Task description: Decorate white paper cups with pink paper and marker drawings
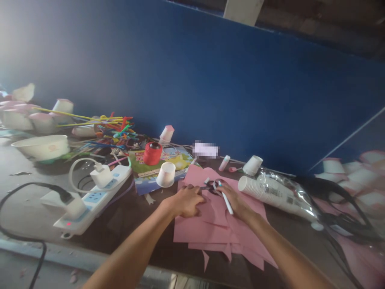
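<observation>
Several pink paper sheets (pixel 204 233) lie overlapping on the dark table. On their left part rests my left hand (pixel 188 200), its fingers curled down onto the paper; whether anything is under them is hidden. My right hand (pixel 231 197) is closed around a white marker (pixel 227 204), which slants across the sheets. Dark-handled scissors (pixel 213 187) lie between the two hands, close to the right fingertips. An upturned white paper cup (pixel 165 175) stands left of the paper, beside a red roll (pixel 152 153) on a colourful booklet (pixel 141 170).
A power strip (pixel 96 200) with plugs and cables lies at the left, near a white bowl (pixel 42 147) and colourful pipe cleaners (pixel 116 128). Right of the paper is a bagged stack of cups (pixel 270 192). A glue stick (pixel 224 163) lies behind, before a blue partition (pixel 210 88).
</observation>
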The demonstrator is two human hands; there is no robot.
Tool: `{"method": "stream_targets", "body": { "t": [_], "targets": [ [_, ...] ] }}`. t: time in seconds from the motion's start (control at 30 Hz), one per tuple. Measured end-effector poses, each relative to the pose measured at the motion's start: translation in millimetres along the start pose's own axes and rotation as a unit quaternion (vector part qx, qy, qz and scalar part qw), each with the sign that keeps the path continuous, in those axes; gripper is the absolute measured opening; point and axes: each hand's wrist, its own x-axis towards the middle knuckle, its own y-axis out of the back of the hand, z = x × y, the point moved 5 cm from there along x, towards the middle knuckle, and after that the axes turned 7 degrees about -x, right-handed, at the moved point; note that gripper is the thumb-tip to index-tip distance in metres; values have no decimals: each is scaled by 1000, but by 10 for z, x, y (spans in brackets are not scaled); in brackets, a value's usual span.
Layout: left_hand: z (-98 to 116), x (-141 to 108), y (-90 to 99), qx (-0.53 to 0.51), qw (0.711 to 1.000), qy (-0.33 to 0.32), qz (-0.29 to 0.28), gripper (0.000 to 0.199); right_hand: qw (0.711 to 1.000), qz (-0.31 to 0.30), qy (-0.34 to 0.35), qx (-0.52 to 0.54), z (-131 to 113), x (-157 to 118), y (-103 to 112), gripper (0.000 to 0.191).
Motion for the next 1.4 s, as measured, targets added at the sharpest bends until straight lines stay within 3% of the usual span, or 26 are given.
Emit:
{"method": "stream_targets", "body": {
  "t": [0.2, 0.3, 0.4, 0.63, 0.73, 0.83, 0.97, 1.07, 1.23, 1.3, 1.4],
  "targets": [
    [-26, 16, -98, 6, 1000, 3, 13, 52, 998, 44, 8, 47, 45, 36, 86, 39],
    [47, 37, -101, 31, 998, 0, 49, 55, 993, 103, -30, 44, -37, 54, 196, 37],
    [97, 52, -80, 36, 997, 6, 68, 54, 990, 115, -65, 40, -151, 79, 315, 32],
    [37, 33, -41, -28, 999, 12, -41, 41, 990, 102, -77, 53, -312, 100, 615, 28],
    [20, 20, -43, -25, 999, 8, -23, 52, 991, 113, -74, 21, -254, 40, 495, 32],
    [35, 22, -75, -24, 999, -14, -16, 54, 988, 123, -73, -62, -140, -53, 194, 47],
    [25, 48, -100, -2, 1000, -7, -10, 57, 976, 116, -132, -131, 51, -118, -157, 40],
    [39, 70, -123, 8, 1000, -15, -3, 58, 977, 85, -132, -143, 150, -76, -239, 40],
    [40, 73, -130, 12, 999, -21, 31, 57, 995, 36, -76, -59, 159, 16, -41, 42],
    [19, 64, -139, -5, 999, -24, 21, 58, 996, 65, -52, -10, 58, 12, 135, 43],
    [-24, 59, -138, -37, 999, -18, 11, 60, 989, 128, -72, 19, -128, -58, 364, 36]
  ]
}}
